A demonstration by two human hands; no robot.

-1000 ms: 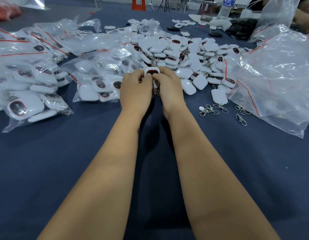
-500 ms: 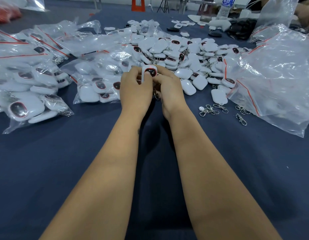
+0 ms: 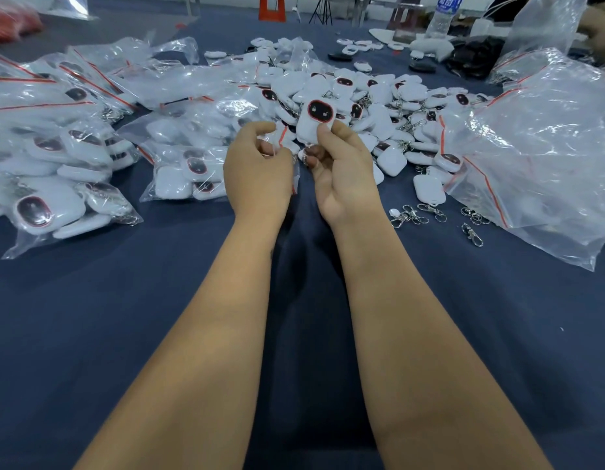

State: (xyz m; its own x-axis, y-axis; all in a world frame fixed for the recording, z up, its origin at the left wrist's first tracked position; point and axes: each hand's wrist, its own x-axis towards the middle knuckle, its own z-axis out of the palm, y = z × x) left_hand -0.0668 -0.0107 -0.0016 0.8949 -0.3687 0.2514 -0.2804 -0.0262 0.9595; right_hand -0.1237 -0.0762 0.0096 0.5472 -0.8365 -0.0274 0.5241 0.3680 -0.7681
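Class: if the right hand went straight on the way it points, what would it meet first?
Probably the loose heap of white plastic keyring gadgets just beyond. The right hand, gripping one white gadget with a red-ringed dark face, points away from the person. Its height is unclear, so it might pass above.

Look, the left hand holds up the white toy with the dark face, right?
Not quite: the right hand holds up the white toy with the dark face, as the head view shows. The left hand is beside it.
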